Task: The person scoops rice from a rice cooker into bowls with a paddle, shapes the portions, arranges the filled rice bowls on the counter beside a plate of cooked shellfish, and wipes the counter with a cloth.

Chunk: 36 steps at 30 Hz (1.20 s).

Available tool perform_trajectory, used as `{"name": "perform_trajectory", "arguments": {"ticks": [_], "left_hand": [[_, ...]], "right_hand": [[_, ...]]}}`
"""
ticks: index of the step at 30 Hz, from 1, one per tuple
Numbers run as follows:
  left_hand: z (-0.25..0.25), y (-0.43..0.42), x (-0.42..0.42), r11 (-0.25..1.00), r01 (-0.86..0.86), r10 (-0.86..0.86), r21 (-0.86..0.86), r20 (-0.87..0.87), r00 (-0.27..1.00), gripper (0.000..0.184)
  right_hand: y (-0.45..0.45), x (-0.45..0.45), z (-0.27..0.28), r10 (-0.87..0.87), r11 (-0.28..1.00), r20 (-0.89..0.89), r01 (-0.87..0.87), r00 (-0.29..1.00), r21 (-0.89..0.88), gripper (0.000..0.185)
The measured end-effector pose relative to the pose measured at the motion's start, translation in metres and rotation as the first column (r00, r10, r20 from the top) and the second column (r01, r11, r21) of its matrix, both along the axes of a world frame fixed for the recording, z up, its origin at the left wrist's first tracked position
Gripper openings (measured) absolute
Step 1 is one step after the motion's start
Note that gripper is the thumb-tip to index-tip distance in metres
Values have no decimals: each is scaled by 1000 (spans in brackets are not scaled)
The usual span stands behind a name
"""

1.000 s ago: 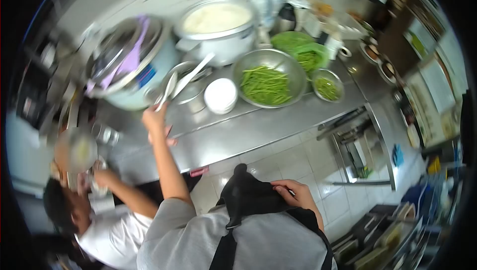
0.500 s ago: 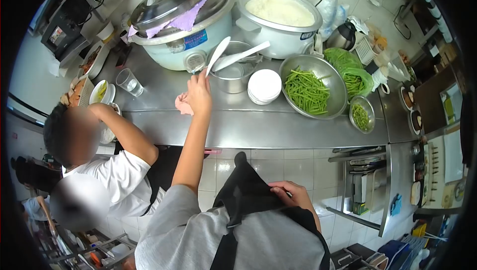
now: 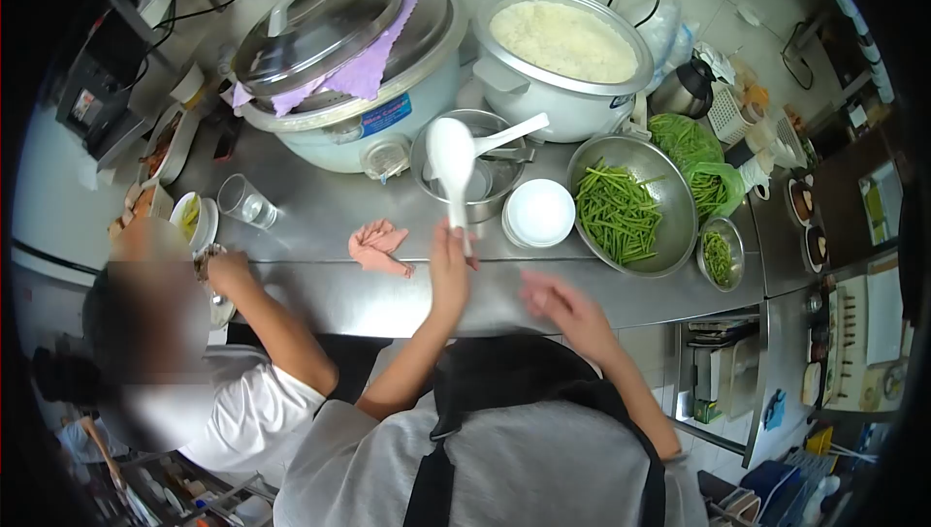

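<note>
My left hand (image 3: 449, 275) is closed around the handle of a white rice paddle (image 3: 450, 157), its broad blade pointing up in front of the metal pot (image 3: 423, 176). A second white utensil (image 3: 519, 131) leans in that pot, its head hidden behind the paddle. My right hand (image 3: 567, 309) hovers over the counter's front edge, blurred, fingers stretched out and nothing visible in them. Closest to it is a stack of white bowls (image 3: 539, 213). Behind the pot stands an uncovered rice cooker (image 3: 543, 105) full of white rice (image 3: 562, 39). A pink cloth (image 3: 376, 246) lies left of my left hand.
A large lidded rice cooker (image 3: 330, 139) stands at the back left, a glass of water (image 3: 247, 202) before it. Green beans fill a steel bowl (image 3: 679, 207) and a smaller bowl (image 3: 734, 270). At the left, another person's arm (image 3: 276, 309) reaches over the counter (image 3: 330, 294).
My left hand has drawn the paddle back from the pot, moving right and nearer to me. My right hand has risen from the apron to counter height. The other person's hand has lowered to a dish.
</note>
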<state>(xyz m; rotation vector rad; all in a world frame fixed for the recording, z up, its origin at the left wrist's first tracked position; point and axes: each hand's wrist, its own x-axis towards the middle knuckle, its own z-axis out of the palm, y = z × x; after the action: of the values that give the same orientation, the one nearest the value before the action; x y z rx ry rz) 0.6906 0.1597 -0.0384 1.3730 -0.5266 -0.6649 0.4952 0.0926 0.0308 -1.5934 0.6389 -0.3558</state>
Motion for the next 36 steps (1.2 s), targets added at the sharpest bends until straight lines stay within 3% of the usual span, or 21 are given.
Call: {"name": "perform_trajectory", "arguments": {"ticks": [1, 4, 7, 8, 10, 11, 12, 13, 15, 17, 20, 23, 27, 33, 36], "left_hand": [[2, -6, -8, 995, 61, -67, -82, -70, 995, 33], [22, -23, -35, 971, 136, -154, -197, -79, 985, 31], [24, -45, -35, 974, 145, -135, -174, 71, 988, 30], [21, -47, -23, 987, 133, -100, -94, 292, 951, 31], [15, -45, -8, 975, 121, -191, 185, 432, 881, 37], [13, -46, -4, 943, 91, -246, 321, 487, 838, 40], [20, -48, -4, 897, 126, -304, 423, 384, 872, 49], [27, -55, -5, 879, 109, -325, 464, 415, 850, 48], [36, -71, -8, 840, 59, -362, 540, 475, 802, 48], [24, -81, -8, 831, -21, -380, 556, 594, 709, 44], [25, -95, -5, 788, -54, -444, 613, 627, 640, 40], [45, -103, -8, 756, -76, -460, 651, 610, 645, 30], [60, -110, -8, 736, -80, -458, 672, 582, 671, 30], [88, -108, 0, 758, 2, -439, 652, 508, 741, 40], [103, -118, 29, 893, 77, -291, 443, 439, 850, 42]], "right_hand": [[-14, 21, -6, -53, 997, 99, 48, 994, 54, 39], [-53, 79, -12, -39, 980, 138, 11, 990, 198, 41], [-86, 116, -11, -25, 974, 110, -1, 994, 228, 38], [-98, 121, -7, -19, 970, 129, -13, 991, 243, 35], [-144, 123, 14, -5, 988, 65, -5, 998, 157, 34], [-171, 123, 30, 4, 993, 31, -8, 1000, 117, 33], [-196, 123, 56, -49, 998, -118, 45, 992, -38, 34], [-224, 124, 76, -116, 978, -257, 66, 960, -196, 34], [-293, 126, 88, -239, 812, -336, -2, 911, -584, 35], [-358, 131, 86, -389, 553, -280, -21, 878, -833, 30], [-434, 133, 92, -525, 256, -230, -106, 819, -961, 27], [-487, 134, 99, -481, 169, -220, -156, 849, -973, 27], [-505, 140, 108, -496, 222, -357, -282, 792, -933, 24], [-511, 144, 91, -504, 174, -393, -355, 769, -918, 22], [-497, 146, 98, -484, 257, -474, -398, 736, -881, 23]]}}
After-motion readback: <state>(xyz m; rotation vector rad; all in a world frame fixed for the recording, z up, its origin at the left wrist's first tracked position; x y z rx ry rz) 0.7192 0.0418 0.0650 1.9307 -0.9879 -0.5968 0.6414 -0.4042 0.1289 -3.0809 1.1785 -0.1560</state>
